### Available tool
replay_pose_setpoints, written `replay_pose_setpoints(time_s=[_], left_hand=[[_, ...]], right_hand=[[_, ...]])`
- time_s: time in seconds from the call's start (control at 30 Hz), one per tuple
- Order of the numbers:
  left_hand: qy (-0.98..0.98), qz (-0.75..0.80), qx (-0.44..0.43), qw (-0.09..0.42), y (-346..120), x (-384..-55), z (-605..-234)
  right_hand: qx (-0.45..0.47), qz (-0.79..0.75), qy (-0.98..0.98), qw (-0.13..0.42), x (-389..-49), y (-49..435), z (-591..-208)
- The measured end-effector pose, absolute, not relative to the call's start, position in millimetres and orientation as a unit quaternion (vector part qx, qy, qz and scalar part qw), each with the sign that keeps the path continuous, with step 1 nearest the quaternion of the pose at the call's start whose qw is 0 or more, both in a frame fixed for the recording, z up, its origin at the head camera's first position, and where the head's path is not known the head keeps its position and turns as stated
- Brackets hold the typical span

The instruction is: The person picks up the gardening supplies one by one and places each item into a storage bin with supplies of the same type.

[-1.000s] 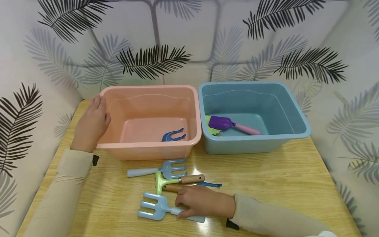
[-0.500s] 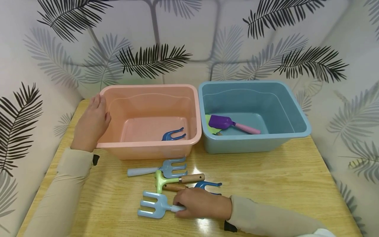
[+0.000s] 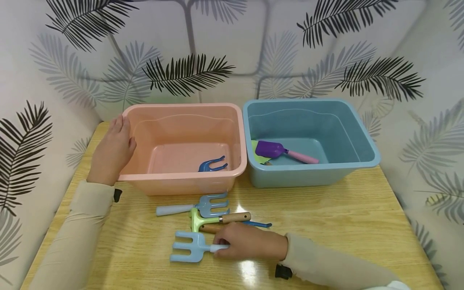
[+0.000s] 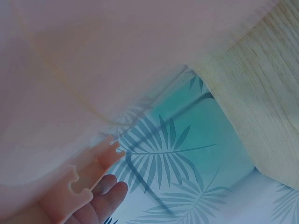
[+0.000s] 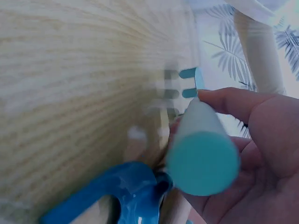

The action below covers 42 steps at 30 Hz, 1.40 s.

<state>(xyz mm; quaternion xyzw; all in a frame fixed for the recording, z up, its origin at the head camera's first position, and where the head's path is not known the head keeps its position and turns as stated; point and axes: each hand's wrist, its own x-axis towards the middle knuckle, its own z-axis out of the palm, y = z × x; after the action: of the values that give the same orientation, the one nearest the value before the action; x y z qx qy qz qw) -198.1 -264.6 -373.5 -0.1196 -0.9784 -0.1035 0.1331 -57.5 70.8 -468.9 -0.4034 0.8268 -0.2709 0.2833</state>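
Note:
My left hand [image 3: 112, 151] holds the left rim of the pink plastic tub [image 3: 181, 185]; in the left wrist view its fingers [image 4: 114, 198] show beneath the notched rim. My right hand [image 3: 248, 241] pinches the pale handle of a light blue hand fork [image 3: 195, 246], tines pointing left. The right wrist view shows the handle's round end [image 5: 203, 163] between thumb and fingers, with the fork slightly off the table. Just behind it lie a green tool with a wooden handle [image 3: 204, 220], another light blue fork [image 3: 208, 205] and a blue-pronged tool [image 5: 135, 186], partly hidden by the hand.
A blue tub [image 3: 311, 175] stands right of the pink one, holding a purple scoop with a pink handle [image 3: 272, 150] and a green item [image 3: 259, 155]. Inside the pink tub lies a blue pronged tool [image 3: 210, 165]. The wooden table [image 3: 326, 217] meets leaf-patterned cloth [image 3: 232, 40].
My right hand has closed its fingers on the light blue fork's handle and shifted it slightly away from me, levelling it. The left hand stays on the pink tub's rim.

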Motion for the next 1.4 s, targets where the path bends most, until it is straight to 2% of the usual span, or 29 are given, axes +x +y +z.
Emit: replay_pose_setpoints(time_s=[0.37, 0.9, 1.13, 1.4], left_hand=[[-0.981, -0.107, -0.111, 0.117, -267.1, -198.4, -375.5], [-0.977, -0.103, -0.124, 0.137, -266.4, -198.4, -376.3], [-0.977, -0.099, -0.125, 0.141, -266.4, -199.2, -376.6], [-0.979, -0.099, -0.119, 0.132, -266.4, -199.4, -376.9]], right_hand=[[-0.407, -0.352, 0.801, 0.263, -75.4, 81.9, -468.4], [-0.287, -0.511, 0.713, 0.386, -93.3, 118.7, -443.4], [-0.281, -0.537, 0.691, 0.395, -93.8, 133.2, -424.9], [-0.318, -0.59, 0.635, 0.384, -97.6, 152.0, -395.5]])
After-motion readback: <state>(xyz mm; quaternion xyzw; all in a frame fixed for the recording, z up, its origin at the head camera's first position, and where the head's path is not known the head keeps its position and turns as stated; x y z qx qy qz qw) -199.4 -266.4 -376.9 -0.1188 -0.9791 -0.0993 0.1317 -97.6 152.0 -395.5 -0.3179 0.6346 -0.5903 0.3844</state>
